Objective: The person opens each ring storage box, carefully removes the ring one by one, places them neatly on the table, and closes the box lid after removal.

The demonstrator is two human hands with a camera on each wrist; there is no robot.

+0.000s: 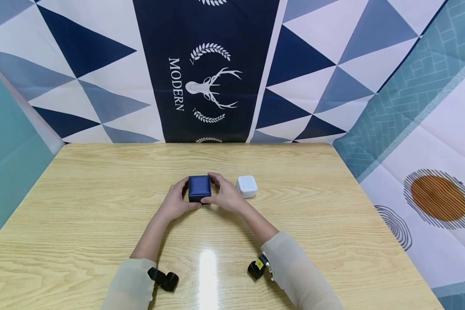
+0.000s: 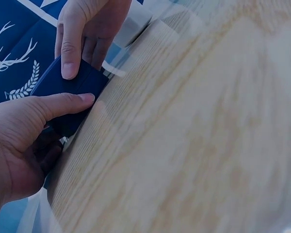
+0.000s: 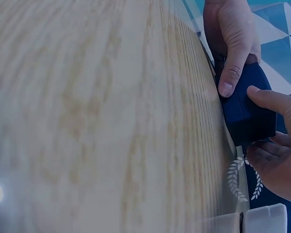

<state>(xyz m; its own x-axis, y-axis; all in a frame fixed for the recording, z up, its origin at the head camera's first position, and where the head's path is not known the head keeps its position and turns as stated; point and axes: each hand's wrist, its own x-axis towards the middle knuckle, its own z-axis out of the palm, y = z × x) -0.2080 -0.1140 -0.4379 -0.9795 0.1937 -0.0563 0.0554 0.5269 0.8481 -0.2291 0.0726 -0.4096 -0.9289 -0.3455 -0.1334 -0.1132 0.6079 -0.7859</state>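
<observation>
Near the back of the table, a small dark blue box, shaped like a jewelry box, is closed, with its lid on top. My left hand grips it from the left, thumb along the front face. From the right, my right hand holds the same box, its thumb on the front and its fingers curled toward the far side. In the left wrist view both thumbs press the front of the blue box. A seam runs across that face in the right wrist view of the box.
A white rounded box stands just right of my right hand. The wooden table ends at a patterned cloth wall behind the box. Another patterned cloth hangs along the right side.
</observation>
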